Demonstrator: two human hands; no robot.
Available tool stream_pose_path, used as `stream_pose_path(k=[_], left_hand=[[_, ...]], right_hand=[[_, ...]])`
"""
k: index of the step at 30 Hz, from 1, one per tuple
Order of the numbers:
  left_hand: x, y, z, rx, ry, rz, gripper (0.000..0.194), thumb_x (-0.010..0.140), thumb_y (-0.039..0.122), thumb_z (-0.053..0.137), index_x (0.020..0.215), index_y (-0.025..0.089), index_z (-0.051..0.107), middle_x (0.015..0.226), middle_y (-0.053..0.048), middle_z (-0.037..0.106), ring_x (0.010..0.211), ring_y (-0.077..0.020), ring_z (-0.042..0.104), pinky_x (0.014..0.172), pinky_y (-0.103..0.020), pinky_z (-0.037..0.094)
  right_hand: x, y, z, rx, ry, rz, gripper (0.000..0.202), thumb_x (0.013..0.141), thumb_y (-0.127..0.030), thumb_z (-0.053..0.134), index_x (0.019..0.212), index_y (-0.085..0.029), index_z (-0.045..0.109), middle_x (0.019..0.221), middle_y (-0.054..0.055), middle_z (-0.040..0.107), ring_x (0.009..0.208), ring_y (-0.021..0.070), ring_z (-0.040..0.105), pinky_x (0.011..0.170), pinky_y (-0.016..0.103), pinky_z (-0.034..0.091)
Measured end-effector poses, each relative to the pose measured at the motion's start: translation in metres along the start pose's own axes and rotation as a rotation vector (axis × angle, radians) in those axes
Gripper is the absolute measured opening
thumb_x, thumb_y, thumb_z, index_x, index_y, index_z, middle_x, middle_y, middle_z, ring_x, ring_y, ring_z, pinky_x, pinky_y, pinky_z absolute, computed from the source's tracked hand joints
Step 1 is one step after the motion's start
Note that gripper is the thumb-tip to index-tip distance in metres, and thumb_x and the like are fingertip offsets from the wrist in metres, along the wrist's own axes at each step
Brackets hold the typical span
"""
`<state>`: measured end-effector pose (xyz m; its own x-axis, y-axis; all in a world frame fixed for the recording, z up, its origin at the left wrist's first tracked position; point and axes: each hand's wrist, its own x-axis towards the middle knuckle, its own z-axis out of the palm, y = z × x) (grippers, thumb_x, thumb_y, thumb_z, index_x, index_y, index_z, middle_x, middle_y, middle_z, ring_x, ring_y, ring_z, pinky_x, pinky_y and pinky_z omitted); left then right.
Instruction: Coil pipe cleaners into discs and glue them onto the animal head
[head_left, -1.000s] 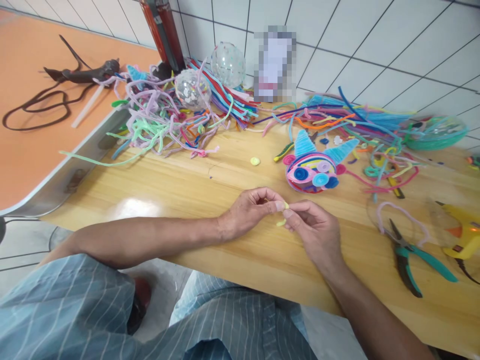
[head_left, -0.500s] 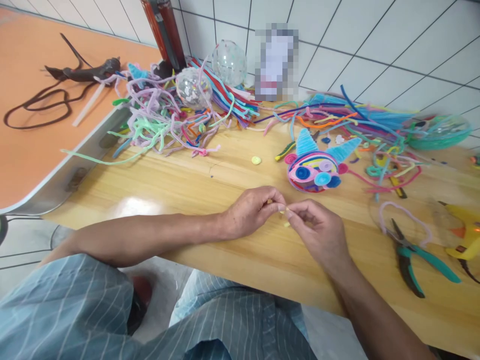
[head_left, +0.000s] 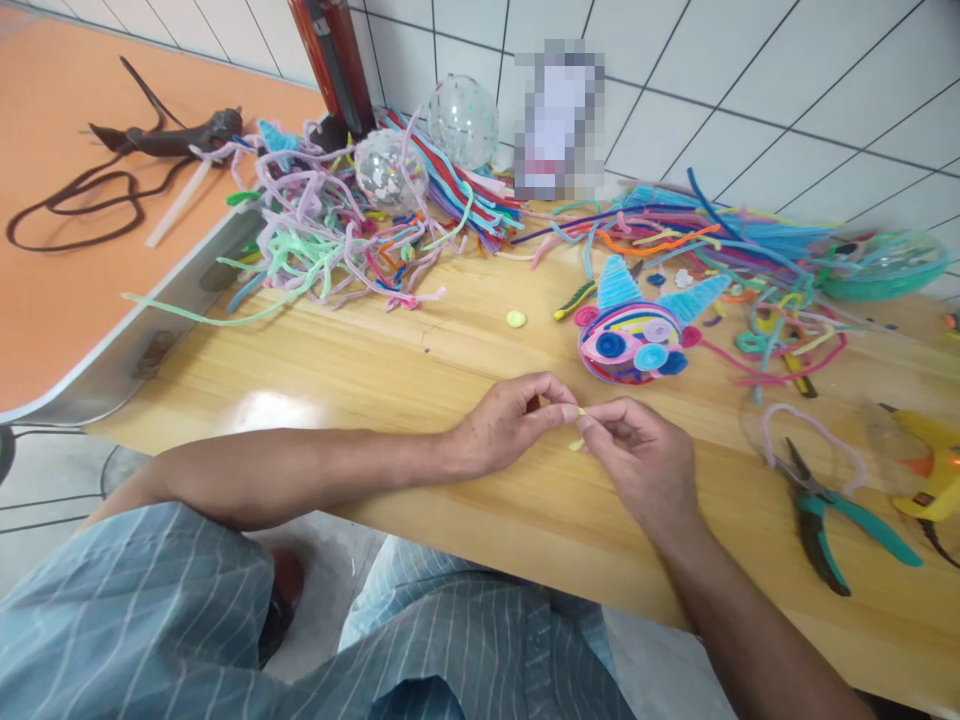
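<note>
Fingertip to fingertip above the wooden table, my left hand (head_left: pixel 517 420) and my right hand (head_left: pixel 641 450) both pinch a short yellow pipe cleaner (head_left: pixel 576 445). Most of it is hidden by the fingers; a small end hangs below them. Beyond my hands stands a round ornament (head_left: pixel 634 340) made of coiled pipe cleaners, with two blue pointed ears and pink, blue and lilac discs. To its left lies a small yellow coil (head_left: pixel 516 319), apart from both hands.
Tangled lilac and green pipe cleaners (head_left: pixel 307 240) lie at the back left near a clear ball (head_left: pixel 463 120). More pipe cleaners (head_left: pixel 750 235) spread along the tiled wall. Pliers (head_left: pixel 817 510) and a yellow glue gun (head_left: pixel 934 465) lie at the right. A phone (head_left: pixel 555 125) leans on the wall.
Both hands stay together at nearly the same spot, with the fingers shifted slightly. A little more of the yellow piece shows between the fingertips. The whole view has moved slightly.
</note>
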<state>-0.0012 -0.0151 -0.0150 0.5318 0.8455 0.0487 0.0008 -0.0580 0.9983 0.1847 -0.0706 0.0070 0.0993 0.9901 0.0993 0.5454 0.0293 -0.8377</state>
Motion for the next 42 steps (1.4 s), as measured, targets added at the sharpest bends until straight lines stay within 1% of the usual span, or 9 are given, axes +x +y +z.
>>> stream_pose_path(k=[5, 9, 15, 22, 27, 30, 36, 38, 42], left_hand=[[0.002, 0.006, -0.007, 0.108, -0.016, 0.111, 0.017, 0.096, 0.03, 0.066, 0.087, 0.017, 0.071, 0.084, -0.002, 0.068, 0.075, -0.0125, 0.056, 0.073, -0.027, 0.043], [0.001, 0.005, -0.006, -0.025, -0.007, 0.0, 0.024, 0.096, 0.038, 0.068, 0.09, 0.015, 0.07, 0.079, -0.001, 0.065, 0.072, -0.012, 0.053, 0.071, -0.027, 0.043], [-0.001, 0.002, 0.0, -0.274, -0.008, -0.152, 0.03, 0.089, 0.043, 0.076, 0.089, 0.014, 0.068, 0.083, 0.0, 0.067, 0.079, -0.012, 0.057, 0.081, -0.028, 0.047], [-0.006, 0.005, 0.004, -0.434, 0.018, -0.218, 0.039, 0.085, 0.052, 0.08, 0.09, 0.016, 0.066, 0.073, 0.004, 0.058, 0.065, -0.0078, 0.045, 0.064, -0.024, 0.038], [-0.006, -0.001, 0.007, -0.479, 0.013, -0.227, 0.042, 0.084, 0.055, 0.08, 0.092, 0.016, 0.065, 0.072, 0.005, 0.055, 0.06, -0.0068, 0.04, 0.057, -0.023, 0.033], [-0.002, -0.002, 0.003, -0.374, -0.021, -0.178, 0.036, 0.089, 0.051, 0.074, 0.09, 0.017, 0.065, 0.074, 0.003, 0.058, 0.063, -0.0084, 0.044, 0.063, -0.025, 0.039], [0.008, 0.006, -0.01, 0.103, -0.071, 0.092, 0.011, 0.095, 0.028, 0.066, 0.094, 0.018, 0.069, 0.088, -0.001, 0.069, 0.074, -0.0121, 0.054, 0.075, -0.027, 0.045], [0.009, 0.008, -0.012, 0.157, -0.109, 0.11, 0.009, 0.096, 0.024, 0.064, 0.091, 0.018, 0.067, 0.087, -0.001, 0.07, 0.077, -0.0128, 0.058, 0.079, -0.027, 0.047], [0.008, 0.007, -0.012, 0.155, -0.08, 0.057, 0.01, 0.096, 0.025, 0.061, 0.091, 0.018, 0.065, 0.086, -0.001, 0.069, 0.078, -0.0133, 0.058, 0.077, -0.027, 0.046]], right_hand=[[-0.001, -0.004, -0.005, -0.124, 0.016, -0.128, 0.012, 0.091, -0.031, 0.071, 0.081, -0.025, 0.074, 0.071, 0.0, 0.074, 0.063, 0.0167, 0.068, 0.065, 0.031, 0.052], [-0.002, -0.008, -0.003, -0.065, 0.02, -0.117, 0.012, 0.093, -0.033, 0.071, 0.086, -0.026, 0.076, 0.072, -0.001, 0.074, 0.064, 0.0167, 0.069, 0.064, 0.031, 0.052], [-0.005, -0.008, 0.004, -0.107, 0.096, -0.206, 0.011, 0.094, -0.03, 0.072, 0.087, -0.026, 0.079, 0.079, 0.002, 0.078, 0.07, 0.0178, 0.071, 0.07, 0.033, 0.055], [-0.003, -0.004, 0.008, 0.186, 0.025, 0.072, 0.022, 0.088, -0.044, 0.078, 0.092, -0.023, 0.079, 0.069, 0.001, 0.077, 0.06, 0.0173, 0.071, 0.059, 0.03, 0.058], [-0.001, -0.006, 0.009, 0.256, 0.021, 0.106, 0.02, 0.083, -0.042, 0.081, 0.087, -0.023, 0.077, 0.068, 0.001, 0.077, 0.058, 0.0171, 0.071, 0.058, 0.03, 0.058], [0.0, -0.004, 0.006, 0.212, 0.021, 0.107, 0.021, 0.084, -0.043, 0.08, 0.083, -0.023, 0.074, 0.067, 0.002, 0.077, 0.059, 0.0177, 0.071, 0.058, 0.03, 0.057], [0.0, -0.002, -0.003, -0.027, -0.014, 0.029, 0.023, 0.088, -0.044, 0.074, 0.084, -0.022, 0.075, 0.065, 0.001, 0.074, 0.06, 0.0174, 0.068, 0.061, 0.03, 0.051], [0.0, -0.002, -0.003, -0.015, -0.036, 0.04, 0.024, 0.09, -0.046, 0.072, 0.086, -0.022, 0.076, 0.065, 0.001, 0.072, 0.06, 0.0169, 0.066, 0.06, 0.029, 0.05], [-0.002, 0.0, -0.002, 0.054, -0.068, 0.052, 0.025, 0.091, -0.046, 0.072, 0.091, -0.022, 0.076, 0.068, 0.0, 0.07, 0.06, 0.0155, 0.063, 0.06, 0.029, 0.05]])
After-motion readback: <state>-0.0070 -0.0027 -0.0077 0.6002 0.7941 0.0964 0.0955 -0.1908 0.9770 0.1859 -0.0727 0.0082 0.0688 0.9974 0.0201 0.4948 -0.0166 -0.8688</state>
